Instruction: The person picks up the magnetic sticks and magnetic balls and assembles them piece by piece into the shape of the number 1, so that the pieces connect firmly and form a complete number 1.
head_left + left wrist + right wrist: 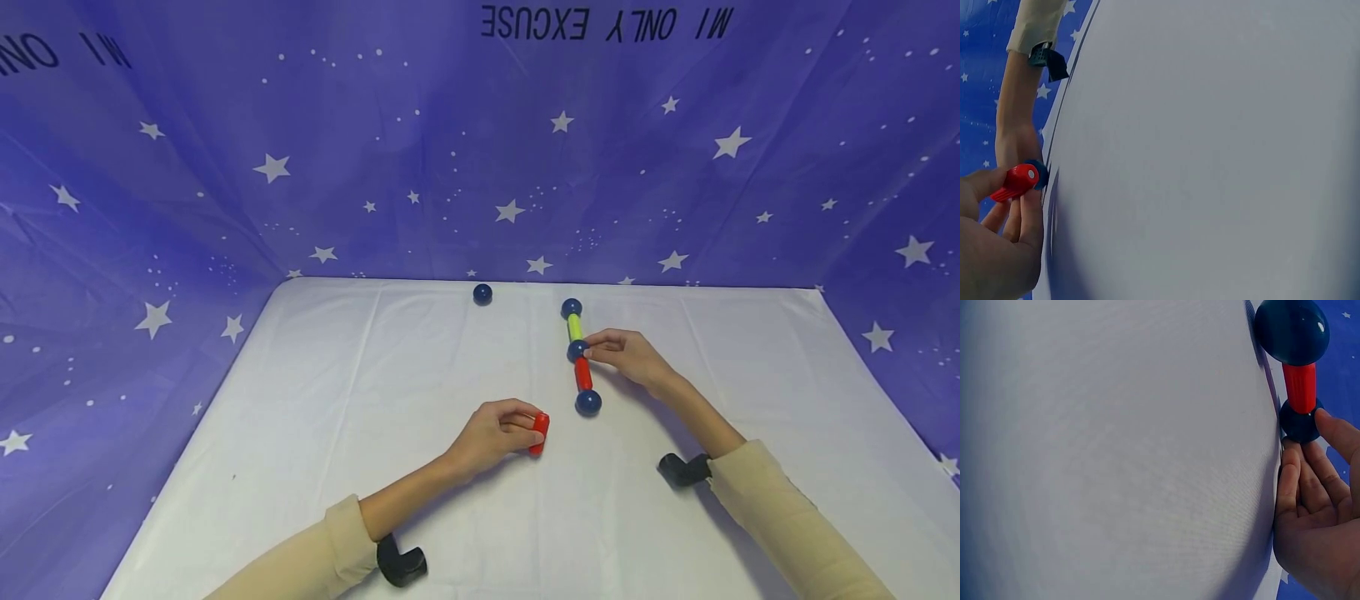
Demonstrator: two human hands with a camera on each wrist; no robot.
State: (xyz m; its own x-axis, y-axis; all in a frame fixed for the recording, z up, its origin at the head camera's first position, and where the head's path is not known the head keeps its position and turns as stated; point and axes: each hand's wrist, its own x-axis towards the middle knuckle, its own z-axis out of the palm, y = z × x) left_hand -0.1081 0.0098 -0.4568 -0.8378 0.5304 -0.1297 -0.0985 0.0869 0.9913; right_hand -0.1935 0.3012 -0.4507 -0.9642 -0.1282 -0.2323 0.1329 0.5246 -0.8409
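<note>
My left hand (483, 437) pinches a short red rod (541, 425) between thumb and fingers, near the middle of the white table. In the left wrist view this red rod (1019, 180) shows a pale round spot on its end. Thumb and fingertips of my right hand (632, 360) pinch the middle blue ball (577, 350) of a joined row. That row runs from a far blue ball (572, 308) through a yellow-green rod (574, 327), the middle ball and a second red rod (583, 374) to a near blue ball (588, 403).
A loose blue ball (482, 294) lies by the back edge of the white tabletop (360, 375). Purple star-printed cloth (420, 150) rises behind the table and along both sides. Black curved pieces stick out by the left sleeve (348, 533) and right sleeve (765, 492).
</note>
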